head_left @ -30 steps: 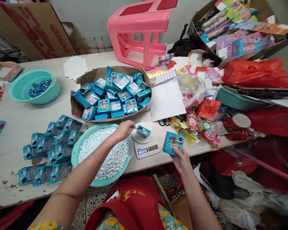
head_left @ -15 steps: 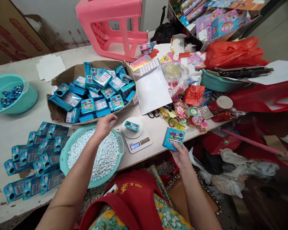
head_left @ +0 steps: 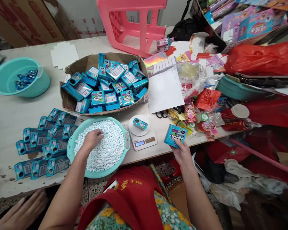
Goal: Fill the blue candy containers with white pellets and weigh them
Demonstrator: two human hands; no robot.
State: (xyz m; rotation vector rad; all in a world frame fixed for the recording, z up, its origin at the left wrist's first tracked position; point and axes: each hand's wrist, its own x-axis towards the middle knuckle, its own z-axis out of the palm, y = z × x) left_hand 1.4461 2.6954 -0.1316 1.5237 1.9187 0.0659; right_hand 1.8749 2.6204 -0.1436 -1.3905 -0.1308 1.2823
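Note:
My left hand [head_left: 93,140] is over the small white candies [head_left: 108,150] that fill a turquoise basin [head_left: 73,137]. Its fingers are curled together at the candies' surface, and whatever they hold is hidden. In my right hand [head_left: 182,152] I hold a blue candy box [head_left: 175,135] by its lower edge, printed front facing up, off the table's front edge. Between my hands a white kitchen scale [head_left: 144,142] carries a small blue tin [head_left: 140,123] on its round plate; its display is lit.
A cardboard box [head_left: 103,111] of blue packs stands behind the basin. Several blue boxes [head_left: 55,145] lie in rows at left, near a turquoise bucket [head_left: 21,76]. Another person's hand [head_left: 26,209] is at lower left. Scissors [head_left: 161,114], wrappers and a red bag [head_left: 256,60] clutter the right.
My left hand has moved from the basin's far edge, near the scale, back and left to the candies. My right hand still holds the candy box. The camera view has shifted left.

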